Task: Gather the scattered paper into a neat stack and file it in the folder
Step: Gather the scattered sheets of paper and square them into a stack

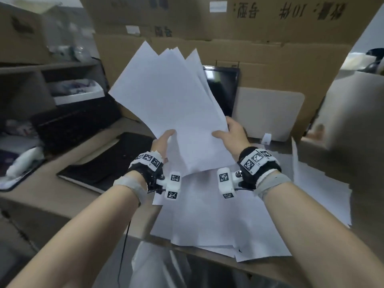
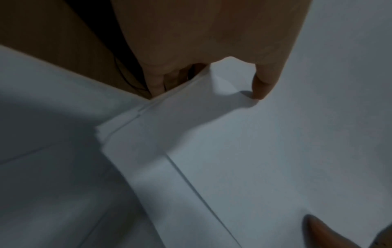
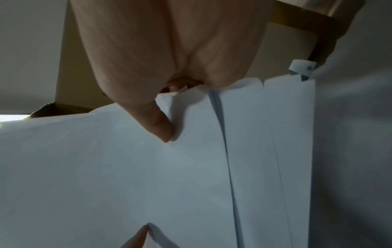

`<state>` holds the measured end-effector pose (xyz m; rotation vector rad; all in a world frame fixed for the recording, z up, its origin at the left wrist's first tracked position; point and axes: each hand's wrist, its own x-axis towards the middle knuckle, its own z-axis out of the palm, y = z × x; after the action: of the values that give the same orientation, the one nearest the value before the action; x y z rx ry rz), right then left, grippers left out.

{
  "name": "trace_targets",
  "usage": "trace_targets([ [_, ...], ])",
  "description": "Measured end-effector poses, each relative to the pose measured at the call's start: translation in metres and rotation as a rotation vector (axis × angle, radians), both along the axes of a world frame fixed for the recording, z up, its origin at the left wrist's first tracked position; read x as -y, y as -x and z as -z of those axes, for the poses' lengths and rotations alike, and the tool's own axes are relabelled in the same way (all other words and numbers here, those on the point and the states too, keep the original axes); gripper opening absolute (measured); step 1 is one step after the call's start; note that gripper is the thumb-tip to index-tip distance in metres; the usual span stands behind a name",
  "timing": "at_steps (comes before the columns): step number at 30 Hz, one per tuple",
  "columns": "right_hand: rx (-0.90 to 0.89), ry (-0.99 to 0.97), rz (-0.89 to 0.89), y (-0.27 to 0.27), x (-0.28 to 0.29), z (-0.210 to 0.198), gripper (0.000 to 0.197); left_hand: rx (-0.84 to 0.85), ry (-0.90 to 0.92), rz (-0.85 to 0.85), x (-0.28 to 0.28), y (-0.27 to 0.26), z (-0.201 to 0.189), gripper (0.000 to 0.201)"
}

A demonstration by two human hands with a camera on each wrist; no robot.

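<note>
A fanned bundle of white paper sheets (image 1: 172, 104) is lifted above the desk, its far corners spread apart. My left hand (image 1: 164, 142) pinches the bundle's near left edge, thumb on top (image 2: 263, 87). My right hand (image 1: 230, 134) pinches the near right edge, thumb pressed on the top sheet (image 3: 161, 127). More loose white sheets (image 1: 218, 221) lie scattered on the desk under my wrists. A black folder-like cover (image 1: 108, 163) lies open on the desk to the left.
Cardboard boxes (image 1: 228, 23) wall in the desk at the back. A dark screen (image 1: 224, 88) and a pale board (image 1: 270, 115) lean against them. Shelves with clutter (image 1: 68, 90) stand left. A small white tag (image 1: 266, 138) sits near the board.
</note>
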<state>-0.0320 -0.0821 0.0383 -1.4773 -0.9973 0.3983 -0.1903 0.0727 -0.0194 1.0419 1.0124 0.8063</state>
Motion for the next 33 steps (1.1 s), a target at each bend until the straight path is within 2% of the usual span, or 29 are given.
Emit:
trace_targets([
  [2, -0.068, -0.035, 0.012, 0.0, -0.004, -0.001, 0.034, 0.063, 0.002, 0.005, -0.004, 0.004, -0.003, 0.113],
  [4, -0.143, -0.048, 0.023, -0.007, -0.002, 0.001, 0.035, 0.115, 0.0, 0.035, 0.002, 0.005, -0.015, 0.111],
  [8, -0.234, -0.034, 0.048, -0.027, 0.016, 0.011, 0.033, 0.141, 0.011, 0.203, 0.026, -0.004, -0.027, 0.069],
  [10, -0.232, -0.016, 0.098, -0.039, 0.027, 0.018, 0.032, 0.139, 0.007, 0.255, 0.03, -0.017, -0.023, 0.058],
  [12, -0.22, 0.005, 0.142, -0.05, 0.038, 0.025, 0.028, 0.094, 0.006, 0.232, 0.03, -0.033, -0.016, 0.072],
  [13, -0.214, 0.028, 0.16, -0.056, 0.043, 0.03, 0.025, 0.042, -0.015, 0.185, 0.028, -0.043, -0.011, 0.079],
  [14, -0.201, 0.055, 0.179, -0.061, 0.046, 0.034, 0.027, -0.011, -0.075, 0.154, 0.029, -0.049, -0.009, 0.075],
  [17, -0.084, 0.143, 0.258, -0.074, 0.053, 0.045, 0.045, -0.138, -0.262, 0.17, 0.04, -0.063, -0.005, 0.038],
  [19, -0.072, 0.142, 0.265, -0.08, 0.056, 0.049, 0.036, -0.137, -0.323, 0.198, 0.046, -0.069, -0.002, 0.027],
  [21, -0.081, 0.137, 0.24, -0.08, 0.059, 0.049, 0.024, -0.138, -0.37, 0.185, 0.047, -0.074, 0.002, 0.029],
  [23, -0.083, 0.124, 0.232, -0.08, 0.06, 0.049, 0.024, -0.15, -0.42, 0.181, 0.049, -0.075, 0.0, 0.028],
  [27, -0.095, 0.041, 0.251, -0.08, 0.058, 0.037, 0.027, 0.009, -0.465, 0.147, 0.055, -0.075, -0.018, 0.016],
  [29, -0.089, -0.018, 0.264, -0.079, 0.057, 0.028, 0.022, 0.087, -0.46, 0.117, 0.062, -0.076, -0.036, 0.01],
  [33, -0.072, -0.114, 0.261, -0.073, 0.06, 0.014, 0.025, 0.185, -0.462, 0.063, 0.073, -0.077, -0.067, 0.014],
])
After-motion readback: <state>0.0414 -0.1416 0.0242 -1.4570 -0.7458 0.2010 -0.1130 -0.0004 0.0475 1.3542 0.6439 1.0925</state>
